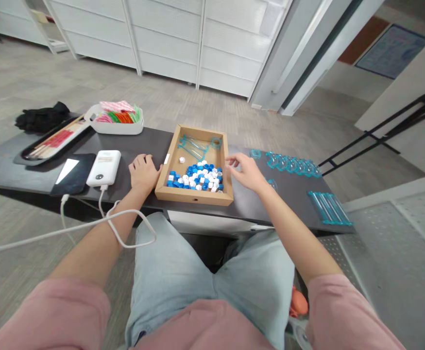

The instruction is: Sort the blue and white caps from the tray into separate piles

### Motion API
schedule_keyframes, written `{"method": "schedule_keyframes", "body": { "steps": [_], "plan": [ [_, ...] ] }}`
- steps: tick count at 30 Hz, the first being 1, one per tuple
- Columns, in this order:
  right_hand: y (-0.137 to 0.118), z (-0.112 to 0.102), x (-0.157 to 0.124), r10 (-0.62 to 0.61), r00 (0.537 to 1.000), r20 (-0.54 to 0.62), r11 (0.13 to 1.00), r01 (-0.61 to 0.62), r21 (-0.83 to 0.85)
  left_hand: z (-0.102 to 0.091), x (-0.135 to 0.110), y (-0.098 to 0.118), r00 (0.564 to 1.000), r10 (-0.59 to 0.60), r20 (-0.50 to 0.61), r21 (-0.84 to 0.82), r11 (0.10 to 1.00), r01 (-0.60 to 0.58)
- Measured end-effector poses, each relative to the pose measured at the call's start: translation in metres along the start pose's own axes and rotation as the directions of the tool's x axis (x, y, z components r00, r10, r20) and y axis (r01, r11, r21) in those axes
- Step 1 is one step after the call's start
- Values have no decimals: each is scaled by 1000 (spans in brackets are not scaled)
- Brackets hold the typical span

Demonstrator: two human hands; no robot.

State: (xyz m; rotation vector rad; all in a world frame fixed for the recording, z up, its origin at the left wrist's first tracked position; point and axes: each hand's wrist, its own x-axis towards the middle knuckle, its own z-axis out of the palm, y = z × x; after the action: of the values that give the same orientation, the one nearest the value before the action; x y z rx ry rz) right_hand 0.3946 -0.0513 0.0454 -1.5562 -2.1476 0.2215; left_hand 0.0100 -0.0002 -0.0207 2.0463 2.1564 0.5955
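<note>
A shallow cardboard box (194, 196) sits in front of me near the table's front edge. Blue and white small plastic blocks (197, 176) are heaped in its near half, and one white block (182, 160) lies apart from them. Clear turquoise-ended plastic parts (195, 146) rest in the far half, with a turquoise ring (215, 142) at the corner. My left hand (144, 174) lies on the table beside the box's left wall, thumb towards it, holding nothing visible. At the right rim, my right hand (244, 170) has its fingers apart and looks empty; whether it touches the rim is unclear.
Right on the table (234, 206) stand a row of turquoise rings (294, 164) and several clear tubes (329, 208). Left are a white power bank (104, 167) with a cable, a phone (73, 173), a black tray (52, 143), a white basket (119, 127) and black cloth (42, 118).
</note>
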Motion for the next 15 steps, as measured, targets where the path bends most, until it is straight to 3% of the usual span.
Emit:
{"method": "schedule_keyframes", "body": {
  "steps": [2, 6, 11, 15],
  "plan": [
    [-29, 25, 47, 10, 996, 85, 998, -5, -58, 1, 0, 0, 1000, -1, 3, 40, 999, 1],
    [-63, 62, 109, 196, 952, 237, 963, -140, -232, 3, 1, 0, 1000, 1, 10, 72, 997, -2],
    [-65, 83, 132, 311, 903, 297, 927, -219, -306, 6, 1, -2, 1000, 7, -2, 73, 997, -7],
    [-51, 92, 138, 317, 926, 206, 948, -304, -96, 6, 0, 0, 1000, 5, 2, 68, 998, -5]
  ]
}}
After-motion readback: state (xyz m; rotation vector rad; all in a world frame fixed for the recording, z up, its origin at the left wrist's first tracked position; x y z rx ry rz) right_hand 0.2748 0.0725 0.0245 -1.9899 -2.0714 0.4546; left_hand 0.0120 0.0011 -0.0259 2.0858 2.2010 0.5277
